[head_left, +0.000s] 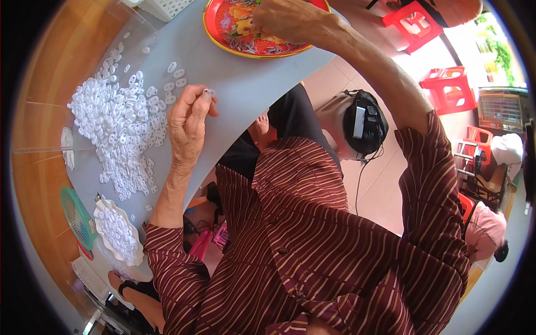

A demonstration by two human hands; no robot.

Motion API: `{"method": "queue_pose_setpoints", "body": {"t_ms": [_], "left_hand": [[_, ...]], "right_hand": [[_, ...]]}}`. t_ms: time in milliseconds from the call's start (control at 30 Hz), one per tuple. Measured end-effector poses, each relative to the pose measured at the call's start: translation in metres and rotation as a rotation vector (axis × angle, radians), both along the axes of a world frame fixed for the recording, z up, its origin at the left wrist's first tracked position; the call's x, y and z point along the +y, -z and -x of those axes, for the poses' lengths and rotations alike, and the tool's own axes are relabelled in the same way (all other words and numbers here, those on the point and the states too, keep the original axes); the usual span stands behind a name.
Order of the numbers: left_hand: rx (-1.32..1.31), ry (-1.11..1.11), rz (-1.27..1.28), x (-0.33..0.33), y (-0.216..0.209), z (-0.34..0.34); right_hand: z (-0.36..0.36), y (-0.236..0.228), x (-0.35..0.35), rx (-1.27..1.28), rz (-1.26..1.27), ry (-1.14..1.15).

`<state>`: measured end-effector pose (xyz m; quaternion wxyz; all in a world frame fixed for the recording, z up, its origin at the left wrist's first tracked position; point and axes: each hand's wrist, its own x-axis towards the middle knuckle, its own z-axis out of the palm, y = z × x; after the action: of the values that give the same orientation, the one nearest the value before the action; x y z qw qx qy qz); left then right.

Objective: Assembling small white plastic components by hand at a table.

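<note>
The left hand (188, 123) has a small white piece (210, 91) pinched at its fingertips, and the heap of white pieces (117, 114) sprawls at its nine o'clock! Up at one o'clock, the right hand (285, 21) is curled over the red tray (214, 22) with its scattered grey bits (237, 42); whether it grips any, I can't tell.
</note>
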<state>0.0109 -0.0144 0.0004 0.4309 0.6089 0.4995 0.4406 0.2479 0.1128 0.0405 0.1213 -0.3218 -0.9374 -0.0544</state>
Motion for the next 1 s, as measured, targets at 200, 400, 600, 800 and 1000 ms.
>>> {"method": "queue_pose_setpoints", "body": {"t_ms": [200, 400, 600, 800, 1000], "left_hand": [[-0.011, 0.009, 0.002, 0.001, -0.003, -0.004], [-0.053, -0.003, 0.002, 0.0, 0.002, -0.001], [-0.094, 0.007, -0.017, 0.004, 0.003, 0.001], [0.011, 0.019, -0.067, 0.003, 0.003, 0.003], [0.035, 0.045, -0.09, 0.003, 0.004, 0.003]], "right_hand": [[0.002, 0.002, 0.006, -0.007, 0.039, 0.112], [0.005, -0.017, -0.009, 0.296, 0.135, 0.082], [0.043, 0.002, -0.081, 0.848, 0.822, 0.14], [0.057, 0.039, -0.094, 1.102, 1.009, 0.149], [0.06, 0.042, -0.093, 1.26, 1.062, 0.1]]}}
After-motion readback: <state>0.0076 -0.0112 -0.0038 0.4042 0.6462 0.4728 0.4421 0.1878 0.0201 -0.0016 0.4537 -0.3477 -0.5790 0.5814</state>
